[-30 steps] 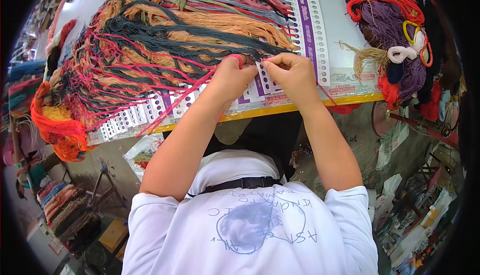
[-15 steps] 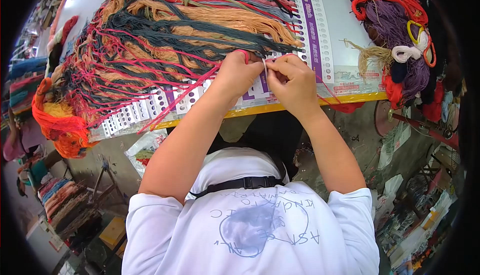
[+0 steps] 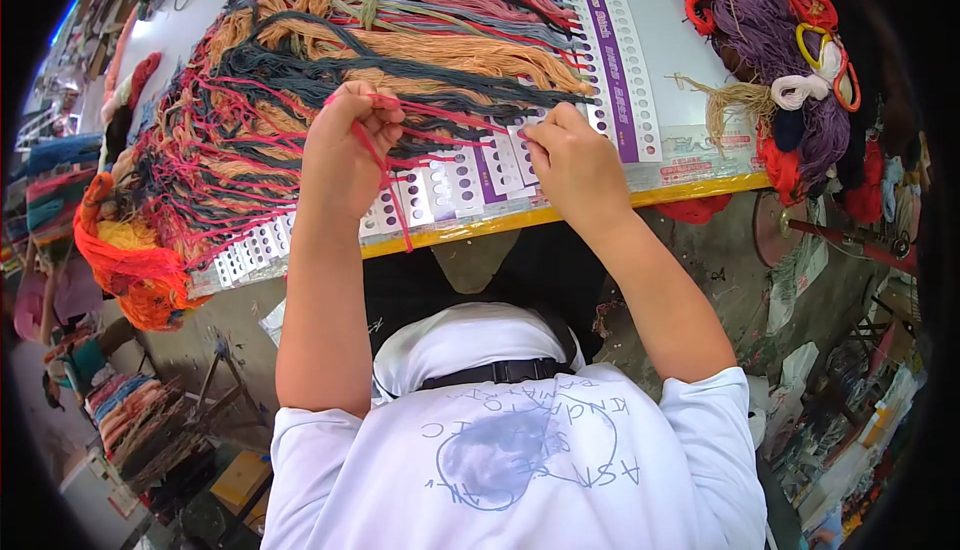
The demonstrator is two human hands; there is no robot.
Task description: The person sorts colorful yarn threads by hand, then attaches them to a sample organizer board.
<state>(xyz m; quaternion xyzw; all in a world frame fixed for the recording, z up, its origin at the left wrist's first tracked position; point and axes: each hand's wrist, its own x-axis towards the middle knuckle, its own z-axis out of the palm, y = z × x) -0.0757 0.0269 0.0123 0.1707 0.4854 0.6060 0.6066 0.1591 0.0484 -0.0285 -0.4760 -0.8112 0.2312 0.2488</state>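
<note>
My left hand is closed around a strand of pink embroidery thread, lifted above the heap. The strand stretches right toward a punched card, and a loose tail hangs below my fingers past the table edge. My right hand pinches the white punched thread card near a hole, where the pink strand ends; its exact fingertip contact is partly hidden. Dark green thread and orange thread lie looped through card holes beyond my hands.
A purple-and-white card lies right of the threads. Purple yarn with red, white and dark bundles sits at the table's right. Orange-red yarn hangs over the left corner. Yellow edging runs along the table front.
My left hand has moved left, away from my right hand, drawing the pink thread out between them. My right hand stays at nearly the same place by the cards.
</note>
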